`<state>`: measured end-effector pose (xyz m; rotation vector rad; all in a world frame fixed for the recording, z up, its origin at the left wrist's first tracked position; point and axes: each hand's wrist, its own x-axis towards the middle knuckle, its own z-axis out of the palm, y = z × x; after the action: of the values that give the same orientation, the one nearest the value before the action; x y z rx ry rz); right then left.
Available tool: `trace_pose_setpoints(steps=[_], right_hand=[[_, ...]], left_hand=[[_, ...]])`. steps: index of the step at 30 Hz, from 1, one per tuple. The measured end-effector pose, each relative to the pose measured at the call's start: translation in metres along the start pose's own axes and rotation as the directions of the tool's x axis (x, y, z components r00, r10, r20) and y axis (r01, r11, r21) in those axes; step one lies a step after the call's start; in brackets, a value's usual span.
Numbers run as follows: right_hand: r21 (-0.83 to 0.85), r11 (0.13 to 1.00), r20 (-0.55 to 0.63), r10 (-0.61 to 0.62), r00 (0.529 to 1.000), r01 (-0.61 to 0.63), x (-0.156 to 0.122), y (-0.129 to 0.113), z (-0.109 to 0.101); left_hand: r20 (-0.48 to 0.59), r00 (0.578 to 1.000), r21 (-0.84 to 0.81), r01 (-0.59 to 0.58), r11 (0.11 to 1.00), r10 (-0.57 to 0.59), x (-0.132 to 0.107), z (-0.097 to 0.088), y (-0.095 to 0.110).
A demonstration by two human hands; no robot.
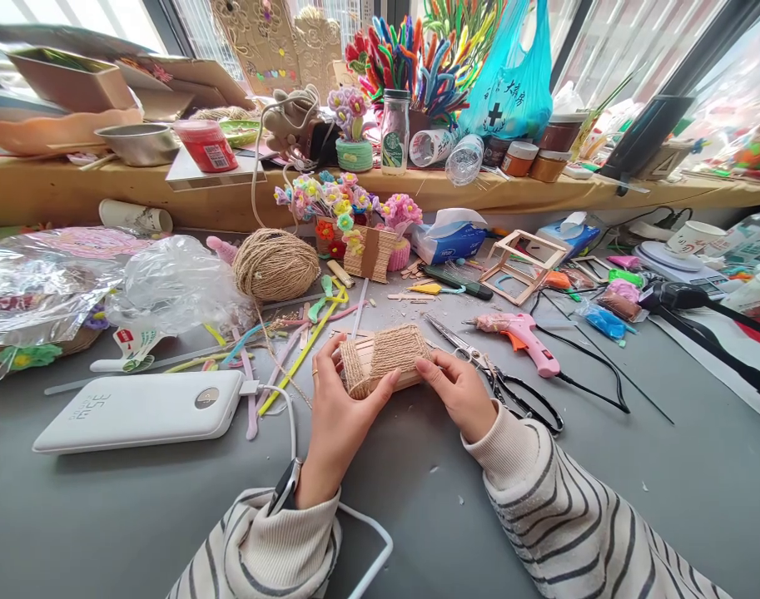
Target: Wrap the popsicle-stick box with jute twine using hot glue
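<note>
A small wooden stick frame wrapped in jute twine rests on the grey table between both hands. My left hand grips its left end, thumb across the front edge. My right hand pinches its right end. A strand of twine runs from the piece back toward the ball of jute twine behind it. Both sleeves are striped; a watch sits on my left wrist.
Scissors and a pink glue gun lie right of the hands. A white power bank with cable lies left. Pipe cleaners, plastic bags, a stick frame, tissue pack and flower crafts crowd the back; a cluttered wooden ledge runs behind.
</note>
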<state>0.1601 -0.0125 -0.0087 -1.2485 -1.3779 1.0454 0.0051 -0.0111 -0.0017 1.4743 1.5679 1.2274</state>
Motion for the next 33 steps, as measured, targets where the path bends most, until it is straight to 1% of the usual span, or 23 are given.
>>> trace_pose_setpoints(steps=[5, 8, 10, 14, 24, 33], right_hand=[[-0.035, 0.999, -0.026, -0.027, 0.999, 0.026, 0.0001, 0.0011, 0.0001], [-0.028, 0.999, -0.010, -0.016, 1.000, 0.016, 0.0001, 0.0019, 0.0001], [-0.025, 1.000, 0.000, -0.008, 1.000, 0.008, 0.0001, 0.0021, 0.0000], [-0.036, 0.999, -0.011, -0.006, 1.000, 0.006, -0.0002, 0.0013, -0.0001], [-0.030, 0.999, -0.020, -0.015, 1.000, 0.014, -0.0002, -0.0008, 0.0002], [-0.044, 0.999, -0.033, -0.012, 0.999, 0.011, -0.0012, -0.0027, 0.0010]], left_hand=[[-0.017, 1.000, -0.015, -0.022, 1.000, 0.022, 0.0002, -0.0001, -0.0012], [0.011, 0.999, -0.036, -0.030, 0.999, 0.030, 0.0003, -0.0011, -0.0018], [0.022, 0.999, -0.031, -0.025, 0.999, 0.026, 0.0005, -0.0014, -0.0020], [0.006, 1.000, -0.022, -0.012, 1.000, 0.013, 0.0012, -0.0007, -0.0016], [-0.002, 1.000, -0.063, -0.007, 0.998, 0.007, 0.0018, -0.0005, -0.0011], [0.003, 1.000, -0.017, -0.001, 1.000, 0.001, 0.0018, -0.0010, -0.0015]])
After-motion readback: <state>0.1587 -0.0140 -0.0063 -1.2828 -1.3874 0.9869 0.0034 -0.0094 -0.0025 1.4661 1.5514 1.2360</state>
